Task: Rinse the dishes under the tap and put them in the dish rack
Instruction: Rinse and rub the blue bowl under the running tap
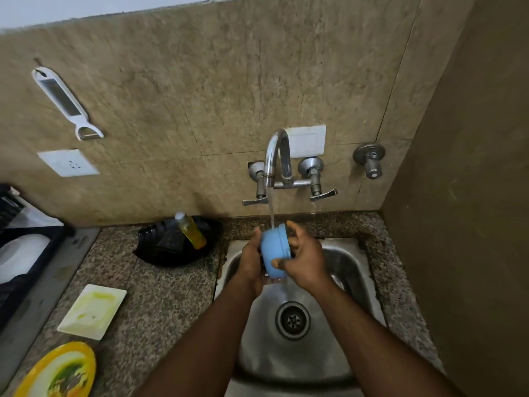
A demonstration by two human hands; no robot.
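A small blue bowl (274, 250) is held tilted on its side over the steel sink (355, 270), under the stream running from the tap (275, 156). My left hand (252, 262) grips its left side from behind. My right hand (303, 259) grips its right side, thumb on the lower rim and fingers over the top. At the far left edge stands the black dish rack (17, 270) with a white item in it. A white rectangular plate (93, 310) with yellowish residue and a yellow plate (61, 371) lie on the counter.
A black tray (160, 253) with a yellow soap bottle (191, 230) sits left of the sink on the granite counter. A peeler (65, 103) hangs on the wall above a socket (68, 163). A brown wall closes the right side.
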